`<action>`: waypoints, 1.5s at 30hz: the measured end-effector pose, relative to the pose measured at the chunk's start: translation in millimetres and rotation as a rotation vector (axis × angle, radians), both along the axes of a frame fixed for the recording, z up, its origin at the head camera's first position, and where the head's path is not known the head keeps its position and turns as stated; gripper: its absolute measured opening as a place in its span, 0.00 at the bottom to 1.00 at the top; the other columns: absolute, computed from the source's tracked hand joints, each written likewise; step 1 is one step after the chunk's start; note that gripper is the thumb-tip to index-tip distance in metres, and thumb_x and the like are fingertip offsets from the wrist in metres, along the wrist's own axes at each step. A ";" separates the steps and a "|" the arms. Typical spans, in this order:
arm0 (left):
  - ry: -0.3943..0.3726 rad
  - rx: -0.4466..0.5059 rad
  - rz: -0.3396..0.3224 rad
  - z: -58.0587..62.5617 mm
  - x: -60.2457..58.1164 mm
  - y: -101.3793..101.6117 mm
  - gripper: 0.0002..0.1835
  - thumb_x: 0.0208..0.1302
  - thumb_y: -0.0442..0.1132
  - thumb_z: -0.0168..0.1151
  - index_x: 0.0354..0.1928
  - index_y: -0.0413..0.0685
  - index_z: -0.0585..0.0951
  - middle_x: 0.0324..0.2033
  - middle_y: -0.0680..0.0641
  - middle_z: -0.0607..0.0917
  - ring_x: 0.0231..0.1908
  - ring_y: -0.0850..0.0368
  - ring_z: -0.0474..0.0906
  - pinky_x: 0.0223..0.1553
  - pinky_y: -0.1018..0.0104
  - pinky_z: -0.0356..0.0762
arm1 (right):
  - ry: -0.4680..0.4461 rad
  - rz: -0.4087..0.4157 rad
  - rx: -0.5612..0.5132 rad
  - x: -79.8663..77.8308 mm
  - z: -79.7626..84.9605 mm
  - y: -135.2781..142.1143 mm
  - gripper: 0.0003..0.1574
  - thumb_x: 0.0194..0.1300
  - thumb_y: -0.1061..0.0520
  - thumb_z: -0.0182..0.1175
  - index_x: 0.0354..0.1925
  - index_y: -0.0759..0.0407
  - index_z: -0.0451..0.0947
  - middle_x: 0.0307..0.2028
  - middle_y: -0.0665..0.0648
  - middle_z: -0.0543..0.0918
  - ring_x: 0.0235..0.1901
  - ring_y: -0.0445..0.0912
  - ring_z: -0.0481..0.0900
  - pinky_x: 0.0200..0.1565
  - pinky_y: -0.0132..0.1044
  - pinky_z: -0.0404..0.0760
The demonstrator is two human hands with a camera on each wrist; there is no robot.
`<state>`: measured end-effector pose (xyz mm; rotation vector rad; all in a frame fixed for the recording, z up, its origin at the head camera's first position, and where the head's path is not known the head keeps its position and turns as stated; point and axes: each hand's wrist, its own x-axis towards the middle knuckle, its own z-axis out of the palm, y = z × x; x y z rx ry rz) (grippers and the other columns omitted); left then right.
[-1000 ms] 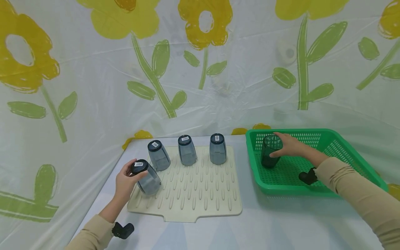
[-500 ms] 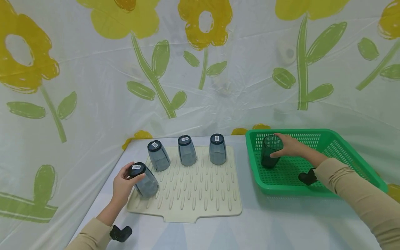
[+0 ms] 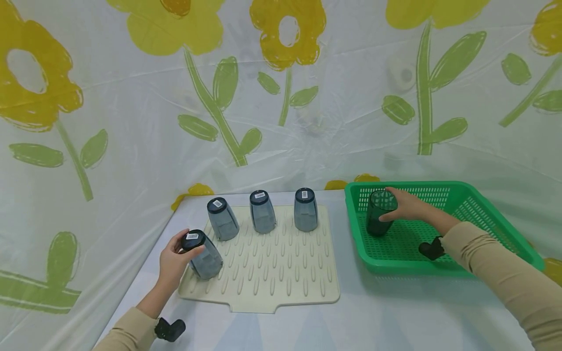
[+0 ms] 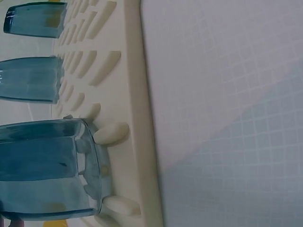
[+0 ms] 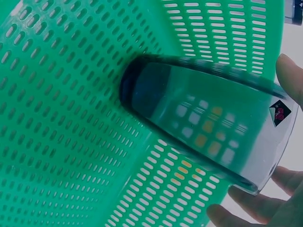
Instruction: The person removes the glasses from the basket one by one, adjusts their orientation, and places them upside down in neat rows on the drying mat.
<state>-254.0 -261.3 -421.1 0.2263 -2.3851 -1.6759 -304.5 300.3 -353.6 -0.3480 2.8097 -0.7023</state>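
At the left side of the cream drying mat (image 3: 281,273), my left hand (image 3: 173,258) grips an upside-down blue-grey drinking glass (image 3: 206,261) near its base. Its rim meets the ridged mat in the left wrist view, where the glass (image 4: 42,165) fills the lower left. My right hand (image 3: 406,204) holds another drinking glass (image 3: 378,222) by its rim, fingers and thumb on opposite sides. That one stands upright inside the green basket (image 3: 417,268), its base against the perforated floor in the right wrist view, with a small dark sticker near the rim.
Three more upside-down glasses line the mat's back: a left one (image 3: 223,219), a middle one (image 3: 263,212) and a right one (image 3: 306,209). A flower-printed curtain (image 3: 342,107) rises behind the white table (image 3: 307,326). The basket walls surround the right hand's glass.
My left hand has shifted slightly left and toward me with its glass, mostly in the first half second. The right hand and its glass have stayed in place.
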 end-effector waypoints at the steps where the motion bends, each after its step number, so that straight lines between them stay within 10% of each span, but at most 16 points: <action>1: 0.000 -0.001 -0.004 -0.2 0.0 -0.2 0.37 0.51 0.36 0.68 0.64 0.43 0.64 0.58 0.44 0.69 0.44 0.75 0.65 0.39 0.90 0.66 | 0.000 0.001 -0.002 0.0 0.2 -0.2 0.63 0.53 0.41 0.64 0.66 0.76 0.41 0.62 0.82 0.48 0.59 0.75 0.49 0.52 0.67 0.60; 38: 0.019 -0.010 -0.046 -15.1 5.5 4.0 0.40 0.59 0.40 0.62 0.70 0.51 0.52 0.66 0.41 0.61 0.59 0.58 0.60 0.43 0.90 0.60 | -0.038 -0.086 -0.045 -9.9 -7.8 -5.4 0.67 0.54 0.37 0.61 0.66 0.79 0.36 0.63 0.82 0.45 0.60 0.74 0.48 0.55 0.66 0.58; 45: 0.033 0.003 -0.047 -14.7 6.0 5.3 0.42 0.59 0.39 0.62 0.70 0.48 0.51 0.66 0.40 0.59 0.65 0.46 0.55 0.64 0.53 0.56 | 0.006 -0.084 -0.003 -11.6 -8.2 -5.2 0.64 0.53 0.37 0.62 0.64 0.81 0.43 0.61 0.83 0.52 0.58 0.74 0.54 0.53 0.64 0.63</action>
